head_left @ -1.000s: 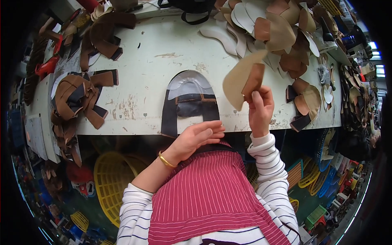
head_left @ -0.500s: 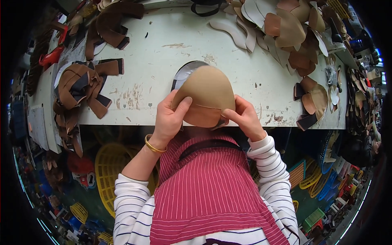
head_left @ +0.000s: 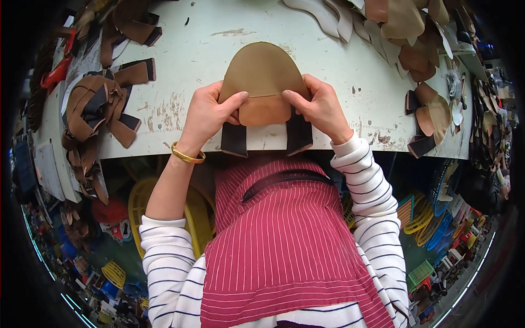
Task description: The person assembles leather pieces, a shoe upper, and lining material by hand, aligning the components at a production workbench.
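A tan, round-toed shoe upper (head_left: 262,68) lies at the near edge of the white table (head_left: 180,60), its rounded end pointing away from me. Along its near side runs a smooth brown tongue piece (head_left: 266,111). Two black-lined strips, a left strip (head_left: 234,140) and a right strip (head_left: 299,134), stick out toward me from under it. My left hand (head_left: 210,112) pinches the left side, thumb on top by the seam. On the right, my right hand (head_left: 322,109) grips the other side the same way. The fingers beneath are mostly hidden.
Brown strap-like pieces (head_left: 90,106) are heaped at the left. Tan cut pieces (head_left: 402,22) and white curved pieces (head_left: 328,16) pile up at the far right. Another shoe upper (head_left: 436,120) lies near the right edge. Below the table stands a yellow basket (head_left: 143,210).
The shoe upper has gone from raised and tilted to lying flatter on the table, with its black-lined strips now showing. Both hands still hold its sides, and the view has shifted slightly.
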Available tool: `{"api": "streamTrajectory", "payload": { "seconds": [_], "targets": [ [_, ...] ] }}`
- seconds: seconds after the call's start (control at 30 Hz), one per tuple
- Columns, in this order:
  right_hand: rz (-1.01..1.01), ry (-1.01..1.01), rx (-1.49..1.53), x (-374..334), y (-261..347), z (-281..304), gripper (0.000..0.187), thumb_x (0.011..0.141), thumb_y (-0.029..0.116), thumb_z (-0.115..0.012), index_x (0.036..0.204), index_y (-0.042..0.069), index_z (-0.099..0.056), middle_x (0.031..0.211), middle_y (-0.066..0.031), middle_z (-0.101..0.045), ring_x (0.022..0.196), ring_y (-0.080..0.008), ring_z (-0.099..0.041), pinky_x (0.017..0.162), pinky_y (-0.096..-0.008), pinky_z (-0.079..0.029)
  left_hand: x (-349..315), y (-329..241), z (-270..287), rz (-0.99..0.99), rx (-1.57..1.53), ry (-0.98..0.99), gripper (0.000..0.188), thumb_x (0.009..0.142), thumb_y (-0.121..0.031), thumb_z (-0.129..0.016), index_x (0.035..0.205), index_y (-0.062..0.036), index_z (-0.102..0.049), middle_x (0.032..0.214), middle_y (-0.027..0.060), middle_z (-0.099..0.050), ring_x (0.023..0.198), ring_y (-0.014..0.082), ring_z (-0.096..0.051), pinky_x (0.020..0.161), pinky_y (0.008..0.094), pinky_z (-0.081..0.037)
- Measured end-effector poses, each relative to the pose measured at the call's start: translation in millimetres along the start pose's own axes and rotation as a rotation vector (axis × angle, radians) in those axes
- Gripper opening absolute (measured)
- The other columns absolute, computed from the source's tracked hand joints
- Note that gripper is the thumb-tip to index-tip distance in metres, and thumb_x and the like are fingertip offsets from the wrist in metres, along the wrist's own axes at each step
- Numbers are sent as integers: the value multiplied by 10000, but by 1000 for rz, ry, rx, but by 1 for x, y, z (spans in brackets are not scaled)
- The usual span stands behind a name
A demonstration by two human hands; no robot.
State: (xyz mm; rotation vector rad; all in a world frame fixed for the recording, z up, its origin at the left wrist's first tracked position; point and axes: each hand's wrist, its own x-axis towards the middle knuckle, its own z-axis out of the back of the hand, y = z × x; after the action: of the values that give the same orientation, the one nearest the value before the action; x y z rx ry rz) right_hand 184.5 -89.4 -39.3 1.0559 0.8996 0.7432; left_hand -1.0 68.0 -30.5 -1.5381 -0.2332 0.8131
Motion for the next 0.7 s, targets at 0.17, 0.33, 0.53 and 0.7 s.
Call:
{"api": "streamTrajectory", "payload": {
  "seconds": [0.17, 0.33, 0.53, 0.7],
  "targets": [
    [6, -33, -51, -1, -14, -4, 186, 912, 177, -707, 942, 7, -636, 692, 16, -584, 567, -37, -521, 464, -197, -414, 6, 8, 0, 55, 40, 24, 199, 919, -155, -699, 903, 42, -672, 734, 65, -686, 579, 97, -648, 515, 240, -562],
    [-26, -43, -48, 0, -9, -3, 231, 884, 171, -715, 913, -37, -620, 700, -62, -640, 596, -97, -592, 561, -263, -496, 9, 9, -4, 29, 121, -5, 192, 898, -156, -715, 865, 31, -685, 683, 49, -676, 552, 82, -634, 496, 230, -537],
    [32, -73, -171, 2, -16, -2, 208, 865, 152, -718, 930, -24, -629, 690, -102, -637, 602, -139, -601, 579, -291, -492, 11, 13, -7, 11, 201, -12, 211, 891, -179, -720, 858, 26, -680, 669, 53, -677, 539, 83, -636, 482, 232, -522],
    [89, -123, -276, -3, -15, -10, 232, 862, 184, -736, 878, -10, -611, 687, -151, -611, 570, -225, -578, 563, -319, -474, 8, 17, -9, 10, 279, -49, 227, 888, -184, -721, 834, 28, -659, 654, 64, -672, 518, 92, -637, 475, 238, -517]
  ]
}}
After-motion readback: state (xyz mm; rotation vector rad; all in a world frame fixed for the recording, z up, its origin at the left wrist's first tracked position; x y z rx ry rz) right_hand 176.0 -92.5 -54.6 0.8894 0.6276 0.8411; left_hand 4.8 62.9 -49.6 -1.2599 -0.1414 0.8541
